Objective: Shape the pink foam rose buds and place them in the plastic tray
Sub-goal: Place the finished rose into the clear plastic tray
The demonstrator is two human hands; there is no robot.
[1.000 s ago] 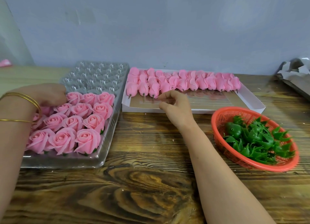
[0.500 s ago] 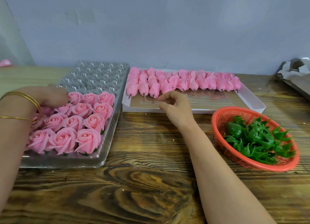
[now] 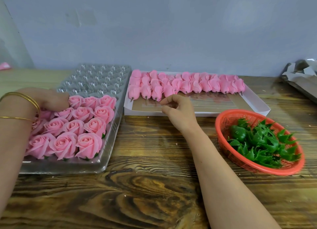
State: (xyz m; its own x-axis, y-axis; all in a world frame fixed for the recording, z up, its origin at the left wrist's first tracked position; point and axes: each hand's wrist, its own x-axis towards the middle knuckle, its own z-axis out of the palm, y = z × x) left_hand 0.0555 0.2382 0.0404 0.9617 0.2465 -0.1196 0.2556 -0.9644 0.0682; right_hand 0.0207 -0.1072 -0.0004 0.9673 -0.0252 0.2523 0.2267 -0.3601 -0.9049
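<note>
The tray [image 3: 109, 125], clear plastic, lies near the left edge of the wooden surface [image 3: 145, 185]. Its near half is packed with opened pink roses [image 3: 82, 125] in rows; its far half shows bare cups. The left hand [image 3: 46, 100], with two gold bangles [image 3: 25, 98] on the wrist, rests on the roses at the far left of that block. Its fingers bend down among the blooms, and I cannot tell whether they hold one (the petals and the back of the hand hide the tips).

Just right of the tray, toward the far edge, sits a shallow white box [image 3: 253, 107]. Unshaped buds [image 3: 185, 84] lie in it along its far side, packed close, their short stems pointing to the near edge. The right hand [image 3: 180, 112] hangs over the box's near-left part, just short of the buds. Its fingers are loosely curled, thumb and forefinger a narrow gap apart, with nothing between them.

Toward the right edge, nearer than the box, an orange basket [image 3: 257, 167] holds green calyxes [image 3: 262, 141]. Crumpled grey paper [image 3: 300, 74] sits at the far right corner.
</note>
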